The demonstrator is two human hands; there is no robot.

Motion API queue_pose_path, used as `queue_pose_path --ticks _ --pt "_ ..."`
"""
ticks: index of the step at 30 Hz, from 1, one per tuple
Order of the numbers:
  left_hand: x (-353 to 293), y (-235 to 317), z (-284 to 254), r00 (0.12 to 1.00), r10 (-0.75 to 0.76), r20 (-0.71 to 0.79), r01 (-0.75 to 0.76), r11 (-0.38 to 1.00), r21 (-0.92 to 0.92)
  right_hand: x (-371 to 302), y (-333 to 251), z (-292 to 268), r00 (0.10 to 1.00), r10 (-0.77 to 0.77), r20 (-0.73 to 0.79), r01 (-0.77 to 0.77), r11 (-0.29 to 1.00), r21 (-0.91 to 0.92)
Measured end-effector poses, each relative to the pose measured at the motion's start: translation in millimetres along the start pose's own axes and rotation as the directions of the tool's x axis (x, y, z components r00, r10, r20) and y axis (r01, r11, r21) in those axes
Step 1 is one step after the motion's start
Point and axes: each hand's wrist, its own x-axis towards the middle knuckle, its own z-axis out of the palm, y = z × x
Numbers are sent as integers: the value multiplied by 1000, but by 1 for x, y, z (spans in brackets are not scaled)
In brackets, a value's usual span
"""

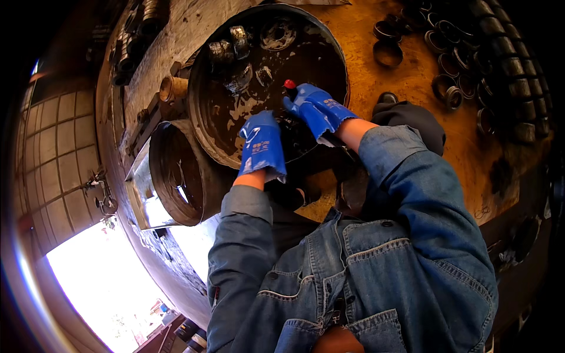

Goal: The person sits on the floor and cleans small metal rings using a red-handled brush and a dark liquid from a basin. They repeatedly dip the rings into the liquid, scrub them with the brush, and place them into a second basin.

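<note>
A wide round metal basin (197, 112) holds dark, oily-looking liquid with pale patches on its surface. My right hand (321, 112), in a blue rubber glove, is closed round a red-and-black handle (289, 85) over the basin's right side; its lower end is hidden. Over the near edge of the basin is my left hand (260, 141), gloved alike, with its fingers curled down and whatever they hold out of sight. A dark metal part (289, 134) shows between the hands, its shape unclear. A flanged round part (278, 33) and shiny metal pieces (239, 42) sit at the basin's far side.
Left of the basin stands an open metal drum (154, 167), with a rusty cylinder (172, 88) beyond it. Loose dark metal rings (388, 54) lie on the brown floor at right, near stacked cylindrical parts (521, 88). My shoe (387, 99) is beside the basin.
</note>
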Motion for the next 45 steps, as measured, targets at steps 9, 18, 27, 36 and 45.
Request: queue_pose_path --ticks 9,18,27,36,45 --pt "-44 -83 78 948 -102 -301 17 962 -272 -20 -21 -38 973 -230 -1 222 938 268" --pt "-58 -82 79 974 -26 -224 -80 889 -452 -46 -18 8 721 -693 22 685 717 129" --pt "-57 -85 92 924 -131 -359 -9 932 -363 -23 -36 -26 994 -62 90 54 995 87" --pt "-56 -85 92 940 -87 -330 -50 922 -385 -59 -39 -2 820 -558 125 510 813 281" --pt "-55 -84 45 944 -217 -248 -12 730 -683 -48 -28 -44 884 -465 -42 447 818 361"
